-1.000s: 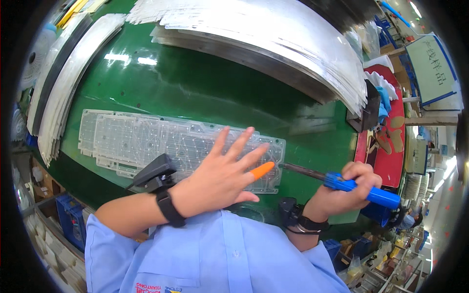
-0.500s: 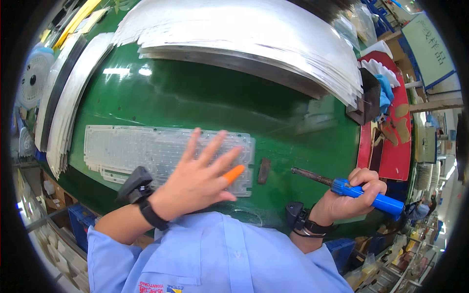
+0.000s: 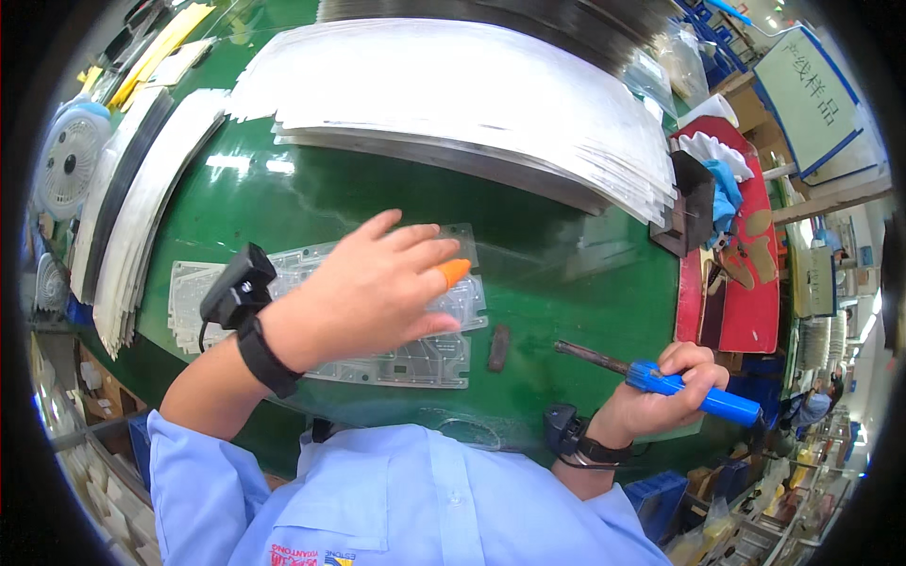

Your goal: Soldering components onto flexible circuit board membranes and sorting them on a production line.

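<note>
Bright overhead glare, fisheye-warped edges

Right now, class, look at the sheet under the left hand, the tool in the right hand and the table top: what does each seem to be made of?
Sheet: likely thin clear plastic film; the green shows through, and pale patterning runs across it.
Tool: blue handle looks like moulded plastic; its dark shaft looks like dull metal.
Table top: glossy green, smooth mat or coating, since lamps reflect in it.
</note>
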`<state>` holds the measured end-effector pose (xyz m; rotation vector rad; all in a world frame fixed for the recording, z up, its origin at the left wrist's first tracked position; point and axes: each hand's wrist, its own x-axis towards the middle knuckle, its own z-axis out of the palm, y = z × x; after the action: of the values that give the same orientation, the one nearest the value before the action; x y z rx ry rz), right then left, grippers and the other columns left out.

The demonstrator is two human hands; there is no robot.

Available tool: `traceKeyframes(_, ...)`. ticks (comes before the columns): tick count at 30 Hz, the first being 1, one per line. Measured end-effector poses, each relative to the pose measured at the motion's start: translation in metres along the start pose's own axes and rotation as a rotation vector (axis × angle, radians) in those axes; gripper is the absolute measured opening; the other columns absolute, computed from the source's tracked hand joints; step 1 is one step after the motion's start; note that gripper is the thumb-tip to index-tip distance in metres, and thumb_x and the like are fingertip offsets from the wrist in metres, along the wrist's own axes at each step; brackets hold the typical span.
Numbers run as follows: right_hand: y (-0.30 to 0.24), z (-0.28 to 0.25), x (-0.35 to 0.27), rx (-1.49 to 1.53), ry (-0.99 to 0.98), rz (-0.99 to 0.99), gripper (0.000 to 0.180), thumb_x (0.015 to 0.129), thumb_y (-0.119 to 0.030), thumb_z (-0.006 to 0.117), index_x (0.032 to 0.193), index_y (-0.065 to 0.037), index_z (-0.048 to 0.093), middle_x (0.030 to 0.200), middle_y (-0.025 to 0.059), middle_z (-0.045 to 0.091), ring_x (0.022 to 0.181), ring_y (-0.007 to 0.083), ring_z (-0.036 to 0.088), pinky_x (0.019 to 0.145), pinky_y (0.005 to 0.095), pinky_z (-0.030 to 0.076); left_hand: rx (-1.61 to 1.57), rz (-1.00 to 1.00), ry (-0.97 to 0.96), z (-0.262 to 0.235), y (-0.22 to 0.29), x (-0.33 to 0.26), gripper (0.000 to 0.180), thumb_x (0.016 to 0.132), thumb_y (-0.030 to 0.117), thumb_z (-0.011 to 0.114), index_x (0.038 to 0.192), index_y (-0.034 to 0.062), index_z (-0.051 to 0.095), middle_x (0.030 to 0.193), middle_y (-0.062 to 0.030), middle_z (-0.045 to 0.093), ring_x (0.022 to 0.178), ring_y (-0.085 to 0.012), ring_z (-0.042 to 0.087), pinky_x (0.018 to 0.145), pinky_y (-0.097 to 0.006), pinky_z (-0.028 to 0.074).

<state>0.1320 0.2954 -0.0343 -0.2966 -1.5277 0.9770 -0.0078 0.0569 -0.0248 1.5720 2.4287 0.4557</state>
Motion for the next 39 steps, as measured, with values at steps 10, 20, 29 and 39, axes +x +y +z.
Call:
traceKeyframes(10, 0.009, -0.008, 0.002, 0.006, 0.003, 0.032, 0.027, 0.091, -0.025, 0.043, 0.071, -0.009, 0.032, 0.057, 0.0039, 0.037, 0.051, 0.0121, 0.033, 0.049, 0.0257, 0.027, 0.186, -0.133, -0.165, 0.038, 0.017, -0.084, 0.074, 0.076, 0.061, 0.053, 0.129, 0.0094, 0.051, 0.143, -0.0099, 0.035, 0.134, -0.0378, 0.025, 0.107, -0.060, 0.018)
traceKeyframes(20, 0.004, -0.003, -0.001, 0.026, -0.021, -0.001, 0.027, 0.090, -0.023, 0.043, 0.070, -0.010, 0.032, 0.057, 0.0036, 0.036, 0.051, 0.0114, 0.032, 0.048, 0.0244, 0.027, -0.011, 0.013, 0.060, 0.067, 0.028, -0.041, 0.061, 0.076, 0.044, 0.063, 0.127, 0.0099, 0.052, 0.141, -0.0092, 0.039, 0.128, -0.0274, 0.037, 0.102, -0.040, 0.033)
traceKeyframes(29, 0.008, -0.005, -0.001, 0.024, -0.016, 0.023, 0.029, 0.091, -0.025, 0.043, 0.069, -0.010, 0.030, 0.058, 0.0037, 0.036, 0.051, 0.0124, 0.033, 0.049, 0.0253, 0.027, 0.168, 0.089, 0.009, 0.074, 0.025, -0.044, 0.052, 0.083, 0.045, 0.058, 0.125, 0.0159, 0.054, 0.145, 0.0030, 0.035, 0.117, -0.0208, 0.043, 0.092, -0.038, 0.035)
traceKeyframes(39, 0.007, -0.009, 0.001, 0.011, -0.026, 0.021, 0.032, 0.092, -0.027, 0.042, 0.069, -0.010, 0.027, 0.058, 0.0036, 0.032, 0.052, 0.0129, 0.031, 0.052, 0.0273, 0.026, 0.070, 0.166, 0.173, 0.086, 0.024, -0.053, 0.043, 0.081, 0.037, 0.062, 0.115, 0.0106, 0.058, 0.132, -0.0054, 0.045, 0.119, -0.0276, 0.043, 0.099, -0.044, 0.035)
